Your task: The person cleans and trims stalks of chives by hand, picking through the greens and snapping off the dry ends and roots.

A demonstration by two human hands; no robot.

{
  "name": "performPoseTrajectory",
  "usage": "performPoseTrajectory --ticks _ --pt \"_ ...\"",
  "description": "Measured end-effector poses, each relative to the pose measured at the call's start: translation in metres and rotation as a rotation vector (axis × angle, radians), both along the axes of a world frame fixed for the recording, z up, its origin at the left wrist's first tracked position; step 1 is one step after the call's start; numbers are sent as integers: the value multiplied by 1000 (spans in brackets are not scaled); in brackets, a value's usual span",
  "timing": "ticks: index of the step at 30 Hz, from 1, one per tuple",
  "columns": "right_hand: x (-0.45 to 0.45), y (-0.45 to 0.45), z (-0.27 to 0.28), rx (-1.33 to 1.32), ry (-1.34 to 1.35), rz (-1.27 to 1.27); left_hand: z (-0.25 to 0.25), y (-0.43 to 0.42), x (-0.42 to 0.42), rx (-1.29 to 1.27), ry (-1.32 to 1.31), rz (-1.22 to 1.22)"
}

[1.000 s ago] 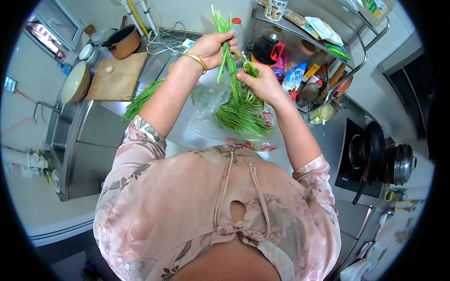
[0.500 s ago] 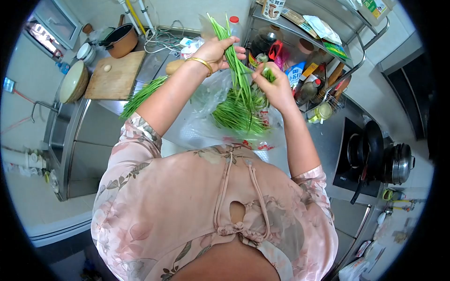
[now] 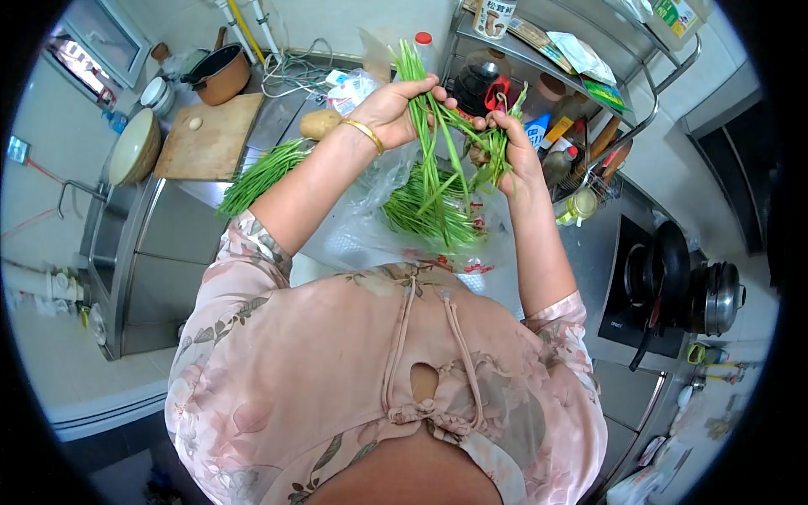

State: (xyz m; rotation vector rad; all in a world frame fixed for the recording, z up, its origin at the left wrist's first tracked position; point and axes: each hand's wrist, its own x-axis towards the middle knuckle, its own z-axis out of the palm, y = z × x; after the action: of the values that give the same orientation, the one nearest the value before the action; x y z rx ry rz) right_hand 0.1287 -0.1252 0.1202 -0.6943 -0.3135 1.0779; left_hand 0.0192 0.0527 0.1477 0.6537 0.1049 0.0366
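Note:
My left hand (image 3: 394, 114), with a gold bracelet at the wrist, is closed around a bunch of long green chives (image 3: 433, 156) that hangs down from its fingers. To its right, my right hand (image 3: 518, 156) grips a tangled tuft of chive leaves (image 3: 491, 164), some of them bent. Stems stretch across the gap between the two hands. Below them a larger pile of chives (image 3: 425, 209) lies on a clear plastic bag (image 3: 345, 223) with red print. Another bundle of chives (image 3: 263, 177) rests on the counter beside my left forearm.
A potato (image 3: 320, 124) sits near my left wrist. Farther left are a cutting board (image 3: 206, 147) with a small pale bulb, a pot (image 3: 223, 76) and a bowl (image 3: 135, 147). At right stand a metal rack (image 3: 555, 71) with bottles and a stove with pans (image 3: 665, 269).
My right hand has moved slightly right and turned, showing more of the leafy tuft in it. My left hand has shifted a little right and lower, its fingers closer around the chives.

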Motion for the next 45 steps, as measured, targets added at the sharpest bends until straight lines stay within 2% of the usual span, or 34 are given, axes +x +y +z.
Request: performPoseTrajectory --ticks 4,7,8,11,12,15,17,19,26,29,32,36,38,41,44,45 --pt "9 -14 -8 -59 -15 -75 0 1 -1 -75 -50 -61" --pt "13 -23 -4 -236 -206 -334 -2 2 -1 -95 -43 -94" --pt "18 -23 -8 -256 -203 -464 -3 1 -1 -102 -30 -91" --pt "25 -31 -4 -289 -432 -662 -6 -1 1 -100 -1 -79" --pt "25 -32 0 -231 -452 -645 -8 -2 2 -86 2 -73" --pt "1 -25 32 -289 -831 -503 -8 -5 3 -54 -2 -78" --pt "-19 -15 52 -356 -901 -337 -8 -9 2 -28 -1 -87" --pt "-21 6 53 -300 -990 -330 -7 -14 2 10 9 -91" --pt "-11 46 50 -358 -939 -93 4 -29 -7 111 5 -90" --pt "-3 54 36 -275 -820 -116 -12 -25 -4 207 72 -39" --pt "-6 46 45 -269 -614 -28 -24 -19 -4 217 38 -49" --pt "-2 39 51 -270 -325 46 -15 -25 -9 349 102 35" --pt "-1 37 50 -287 -338 14 -6 -33 -11 443 69 109" --pt "5 30 50 -339 -456 35 -17 -24 -7 656 178 119" --pt "10 27 47 -386 -591 63 -31 -15 -5 761 139 134" --pt "11 25 47 -367 -519 102 -35 -13 -5 701 123 116"
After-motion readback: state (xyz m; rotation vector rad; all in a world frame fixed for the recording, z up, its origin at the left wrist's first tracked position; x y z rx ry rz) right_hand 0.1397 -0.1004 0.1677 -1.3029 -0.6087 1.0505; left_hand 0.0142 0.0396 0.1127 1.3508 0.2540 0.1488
